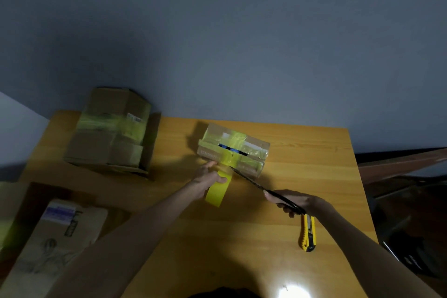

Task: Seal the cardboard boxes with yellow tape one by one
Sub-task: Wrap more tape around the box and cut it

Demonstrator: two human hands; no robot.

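Note:
A small cardboard box (254,144) lies in the middle of the wooden table (314,164), with yellow tape stuck across its top and down its near side. My left hand (208,176) grips the yellow tape roll (216,192) just in front of the box, and a strip of tape runs from the roll up to the box. My right hand (292,202) holds black scissors (256,184), whose blades reach the stretched tape between roll and box.
A larger taped cardboard box (108,133) stands at the table's far left. Another cardboard box (55,244) with a printed label sits at the near left. A yellow utility knife (307,233) lies by my right wrist. Dark furniture stands beyond the table's right edge.

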